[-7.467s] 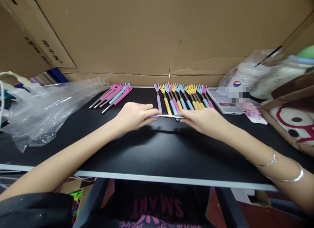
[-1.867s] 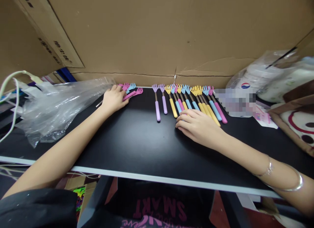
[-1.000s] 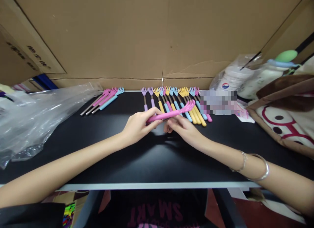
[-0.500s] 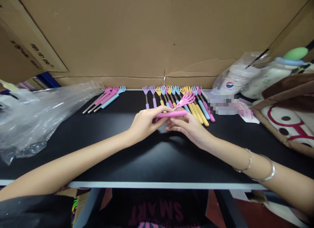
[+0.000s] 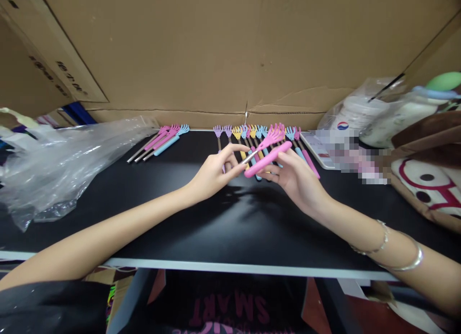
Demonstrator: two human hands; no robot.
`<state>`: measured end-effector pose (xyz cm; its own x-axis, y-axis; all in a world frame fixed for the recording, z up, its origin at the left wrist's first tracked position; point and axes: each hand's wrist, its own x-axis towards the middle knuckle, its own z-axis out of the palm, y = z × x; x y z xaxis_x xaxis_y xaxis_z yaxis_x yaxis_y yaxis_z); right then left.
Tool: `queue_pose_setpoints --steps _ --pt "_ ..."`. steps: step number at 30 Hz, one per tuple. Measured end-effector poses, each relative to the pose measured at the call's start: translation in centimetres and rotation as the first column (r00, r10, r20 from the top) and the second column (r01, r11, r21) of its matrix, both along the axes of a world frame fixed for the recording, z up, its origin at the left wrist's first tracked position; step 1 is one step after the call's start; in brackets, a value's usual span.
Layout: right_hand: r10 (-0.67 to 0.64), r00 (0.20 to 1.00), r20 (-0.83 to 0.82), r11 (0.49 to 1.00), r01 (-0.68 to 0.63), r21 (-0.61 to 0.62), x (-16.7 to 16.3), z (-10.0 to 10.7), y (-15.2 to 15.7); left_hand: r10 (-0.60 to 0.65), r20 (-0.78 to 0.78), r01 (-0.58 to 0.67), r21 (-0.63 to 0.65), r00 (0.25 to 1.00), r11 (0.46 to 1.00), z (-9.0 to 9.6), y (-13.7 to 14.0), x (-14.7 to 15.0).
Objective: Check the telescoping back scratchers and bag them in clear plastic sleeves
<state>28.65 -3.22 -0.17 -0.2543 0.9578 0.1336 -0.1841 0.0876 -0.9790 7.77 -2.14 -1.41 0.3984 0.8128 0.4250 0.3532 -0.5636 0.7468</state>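
Slippage the chief risk under two narrow grips

By the left hand (image 5: 216,171), a metal rod (image 5: 249,157) is held in a narrow pinch of thumb and finger, a pink scratcher head (image 5: 268,138) being borne at its far end. By the right hand (image 5: 298,176), a pink handle (image 5: 265,161) is gripped between thumb and fingers, tilted above the counter (image 5: 216,238). The rod is held close beside the handle; whether they are touching cannot be told.

If the pinch were loosened, rod and head could be dropped or spun, since only a short stretch of smooth metal seems to be covered. If either wrist were turned, the rod could be knocked by the handle, so closely are they held.

Beyond the handle, a row of scratchers (image 5: 253,131) is laid out; its order could be disturbed by a dropped part. Well left of the handle, a smaller group of scratchers (image 5: 163,139) could be shifted if the neighbouring plastic bag (image 5: 79,161) were brushed. Right of the handle, a phone (image 5: 312,151) could be struck by a stray elbow.
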Motion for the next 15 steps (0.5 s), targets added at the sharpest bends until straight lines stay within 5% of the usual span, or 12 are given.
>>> queue_pose_setpoints --steps 7,15 --pt "0.075 0.997 0.027 0.997 -0.075 -0.009 0.8 -0.2 0.8 0.128 0.478 0.106 -0.434 0.869 0.894 1.4 0.4 -0.1" --pt "0.020 0.994 0.106 1.000 -0.022 0.013 0.7 -0.1 0.6 0.211 0.555 0.116 -0.495 0.804 0.861 1.2 0.5 -0.3"
